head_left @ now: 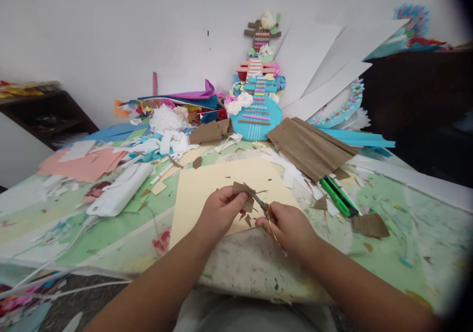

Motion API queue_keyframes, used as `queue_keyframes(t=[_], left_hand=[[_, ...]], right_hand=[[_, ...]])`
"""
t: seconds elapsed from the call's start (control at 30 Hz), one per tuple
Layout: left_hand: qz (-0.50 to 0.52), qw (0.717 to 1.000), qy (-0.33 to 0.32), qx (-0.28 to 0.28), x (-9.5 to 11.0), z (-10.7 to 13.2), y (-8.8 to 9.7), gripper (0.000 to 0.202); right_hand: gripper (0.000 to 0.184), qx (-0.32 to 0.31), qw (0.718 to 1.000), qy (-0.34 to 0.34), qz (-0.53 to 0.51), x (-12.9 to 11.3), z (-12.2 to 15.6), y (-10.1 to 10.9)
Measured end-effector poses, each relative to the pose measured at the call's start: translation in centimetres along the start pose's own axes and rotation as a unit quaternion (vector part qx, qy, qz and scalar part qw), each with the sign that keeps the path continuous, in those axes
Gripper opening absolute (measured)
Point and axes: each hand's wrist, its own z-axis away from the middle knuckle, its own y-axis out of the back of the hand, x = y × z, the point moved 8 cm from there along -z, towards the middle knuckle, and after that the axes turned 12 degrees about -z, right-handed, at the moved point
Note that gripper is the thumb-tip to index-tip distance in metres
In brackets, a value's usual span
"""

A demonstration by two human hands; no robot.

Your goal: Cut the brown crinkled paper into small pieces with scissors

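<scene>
My left hand (pixel 223 209) pinches a small piece of brown crepe paper (pixel 240 188) between thumb and fingers. Gold-handled scissors (pixel 264 206) are gripped in my right hand (pixel 291 226), their blades reaching to the edge of that brown paper. Whether the blades are parted I cannot make out. Beneath both hands lies a cream paper sheet (pixel 195 184), with brown paper scraps (pixel 248 219) scattered on it.
A folded brown crepe sheet (pixel 308 147) and a green box cutter (pixel 338 196) lie to the right. Behind stands a blue paper guitar (pixel 258 117). At left are a white power strip (pixel 120 189) and pink paper (pixel 83 162).
</scene>
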Motion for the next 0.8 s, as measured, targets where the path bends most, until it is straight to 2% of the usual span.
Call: queue_keyframes(t=[0.33, 0.57, 0.67, 0.8], left_hand=[[0.012, 1.000, 0.009, -0.004, -0.3, -0.1, 0.3, 0.011], [0.019, 0.999, 0.025, -0.023, -1.0, -0.3, 0.0, 0.013], [0.037, 0.999, 0.033, -0.017, -1.4, -0.6, 0.1, 0.015], [0.028, 0.998, 0.047, -0.033, -1.9, -0.9, -0.4, 0.013]], right_hand=[[0.040, -0.002, 1.000, 0.019, -0.008, -0.3, 0.3, 0.0], [0.039, 0.020, 0.999, 0.021, -0.015, -0.1, 0.2, 0.4], [0.037, 0.052, 0.996, 0.022, -0.062, 0.3, 0.1, 0.9], [0.036, 0.076, 0.974, 0.046, -0.208, 0.9, -0.1, 1.1]])
